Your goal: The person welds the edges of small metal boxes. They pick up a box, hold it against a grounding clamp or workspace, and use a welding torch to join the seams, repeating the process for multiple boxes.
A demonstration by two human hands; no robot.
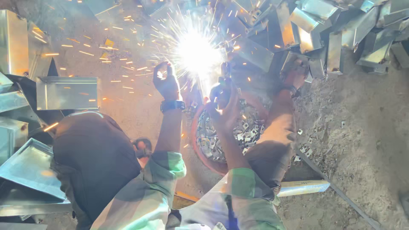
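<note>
Blinding white glare from the sparks (194,51), surroundings softly blurred.

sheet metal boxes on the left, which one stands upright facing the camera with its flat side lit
The rectangular box just left of the left hand; the others lie tilted or overlapping.

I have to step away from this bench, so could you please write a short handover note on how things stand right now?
Left hand: raised beside the bright flash, thumb and fingers pinched; anything between them is lost in the glare. It wears a dark watch.
Right hand: gripping a dark tool aimed at the flash; sparks are flying across the floor.
Round red-rimmed basin of small metal pieces sits just below the hands.
Folded sheet-metal boxes are piled at upper right; more lie at left.
How many pieces are done or left cannot be told.
</note>
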